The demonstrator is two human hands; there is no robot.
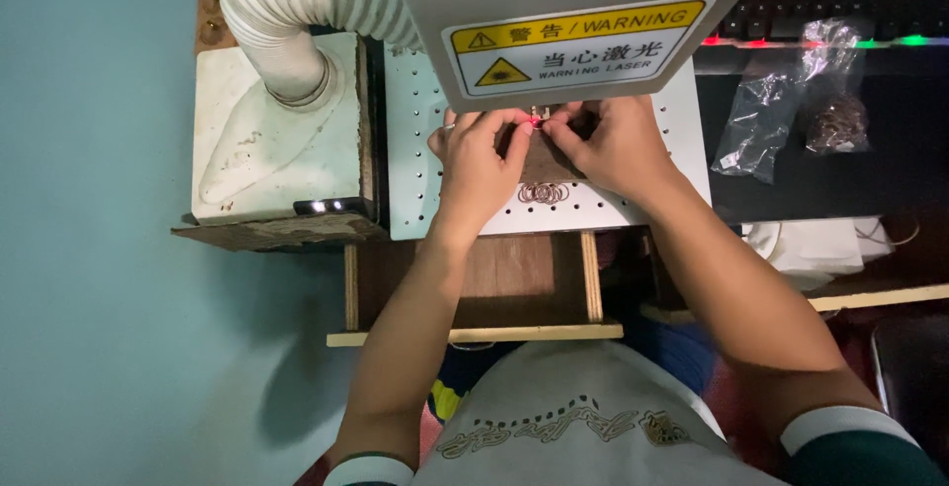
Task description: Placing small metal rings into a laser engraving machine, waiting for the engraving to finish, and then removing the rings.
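Both hands work close under the grey machine head [554, 11]. The left hand [481, 155] and right hand [615, 145] pinch their fingers shut on a small red-lit piece [535, 121] over a brown wooden block [547, 162]. Thin metal rings [543, 192] lie just beside, near the white perforated plate's [415, 150] front edge. A ribbed white hose [297, 11] crowds the left.

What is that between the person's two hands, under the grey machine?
In the head view, a small red glowing spot sits between the left hand and right hand, over a brown block. What the fingertips pinch there is too small to tell.
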